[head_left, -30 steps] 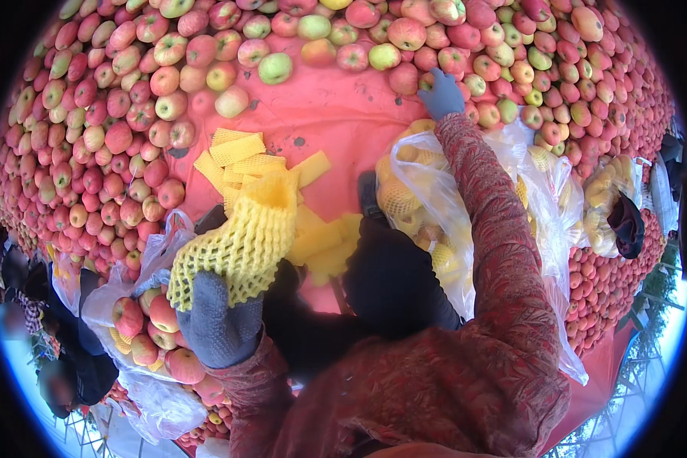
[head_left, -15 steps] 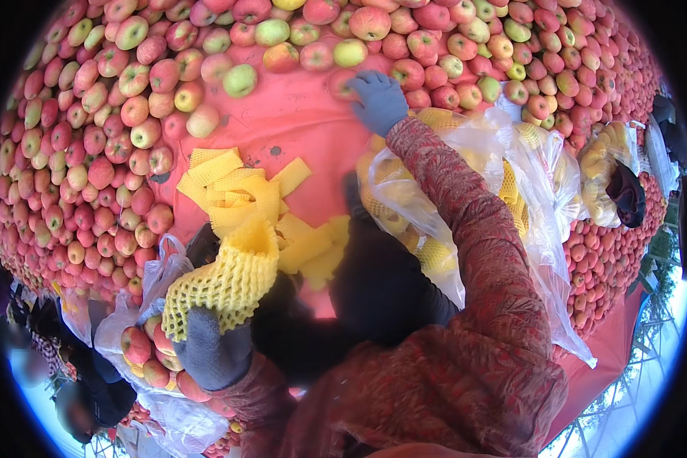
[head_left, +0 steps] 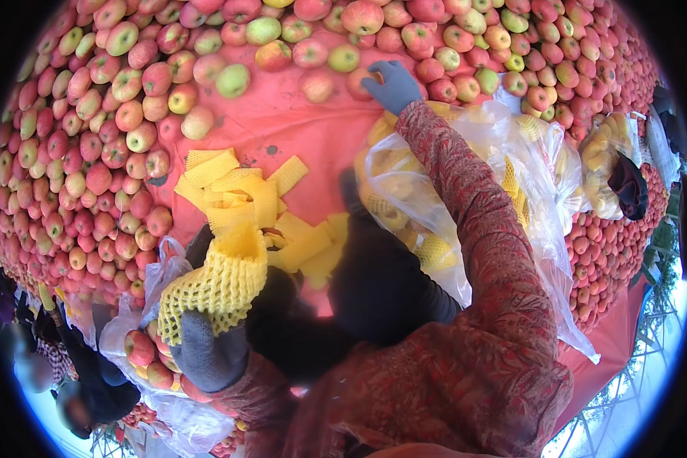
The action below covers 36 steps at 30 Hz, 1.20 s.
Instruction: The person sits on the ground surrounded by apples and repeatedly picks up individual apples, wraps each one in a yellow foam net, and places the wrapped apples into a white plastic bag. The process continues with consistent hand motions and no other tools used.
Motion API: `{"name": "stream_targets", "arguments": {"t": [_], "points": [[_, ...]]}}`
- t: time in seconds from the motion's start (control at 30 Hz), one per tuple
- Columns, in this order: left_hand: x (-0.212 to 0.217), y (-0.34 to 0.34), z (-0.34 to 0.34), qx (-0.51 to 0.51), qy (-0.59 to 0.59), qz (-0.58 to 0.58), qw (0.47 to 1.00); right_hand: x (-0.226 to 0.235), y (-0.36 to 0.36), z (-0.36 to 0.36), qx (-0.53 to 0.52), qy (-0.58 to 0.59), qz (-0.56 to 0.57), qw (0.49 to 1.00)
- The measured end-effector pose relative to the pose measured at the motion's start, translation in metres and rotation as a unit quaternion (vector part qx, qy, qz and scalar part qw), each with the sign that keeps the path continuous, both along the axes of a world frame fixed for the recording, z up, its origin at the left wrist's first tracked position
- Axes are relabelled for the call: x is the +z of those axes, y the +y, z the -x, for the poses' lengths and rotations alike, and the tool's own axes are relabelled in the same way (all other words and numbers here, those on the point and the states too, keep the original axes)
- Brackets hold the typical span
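My left hand (head_left: 210, 355), in a grey glove, is closed on a yellow foam net sleeve (head_left: 217, 278). The sleeve's open end points up and away from me, and most of the fingers are hidden by it. Far ahead, my right hand (head_left: 394, 85), gloved in blue-grey, has its fingers curled against a red apple (head_left: 359, 84) at the edge of the heap. Another red apple (head_left: 317, 86) lies just left of it on the red sheet (head_left: 282, 126). Flat yellow foam sleeves (head_left: 225, 187) lie in a loose pile between my hands.
Heaped apples (head_left: 91, 179) surround the sheet at left, back and right. Under my right forearm is a clear plastic bag (head_left: 404, 183) with yellow-wrapped contents. A bag of apples (head_left: 141, 347) stands beside my left hand. Another person (head_left: 91, 382) is at the lower left.
My right hand has shifted slightly right, and an apple now shows apart to its left. My left hand, with the foam sleeve, has moved slightly left and down.
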<state>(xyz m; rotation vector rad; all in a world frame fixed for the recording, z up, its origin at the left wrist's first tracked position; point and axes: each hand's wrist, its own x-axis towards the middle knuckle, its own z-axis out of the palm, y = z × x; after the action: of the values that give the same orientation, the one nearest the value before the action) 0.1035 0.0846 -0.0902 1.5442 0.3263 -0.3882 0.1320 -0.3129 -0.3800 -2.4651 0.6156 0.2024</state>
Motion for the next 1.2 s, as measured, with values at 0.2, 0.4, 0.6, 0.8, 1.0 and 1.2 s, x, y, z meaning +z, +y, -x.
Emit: {"name": "stream_targets", "arguments": {"t": [0.2, 0.4, 0.6, 0.8, 1.0, 1.2], "points": [[0.000, 0.001, -0.011, 0.011, 0.028, 0.090, 0.995, -0.002, -0.081, 0.020, -0.239, 0.088, 0.183, 0.950], [0.006, -0.015, -0.014, 0.038, -0.013, 0.042, 0.998, 0.003, -0.088, 0.005, -0.161, 0.197, 0.145, 0.956], [0.011, -0.035, -0.018, 0.055, 0.025, 0.074, 0.995, 0.025, -0.076, 0.032, -0.315, -0.058, -0.557, 0.766], [0.016, -0.045, -0.014, -0.104, -0.044, -0.023, 0.993, 0.177, 0.081, 0.012, 0.010, -0.091, -0.682, 0.725], [-0.014, -0.053, 0.006, -0.138, -0.426, -0.146, 0.882, 0.307, 0.165, 0.053, 0.239, -0.166, -0.450, 0.844], [0.096, -0.008, 0.081, -0.185, -0.151, -0.267, 0.934, 0.363, 0.206, 0.106, 0.287, -0.226, -0.337, 0.868]]}}
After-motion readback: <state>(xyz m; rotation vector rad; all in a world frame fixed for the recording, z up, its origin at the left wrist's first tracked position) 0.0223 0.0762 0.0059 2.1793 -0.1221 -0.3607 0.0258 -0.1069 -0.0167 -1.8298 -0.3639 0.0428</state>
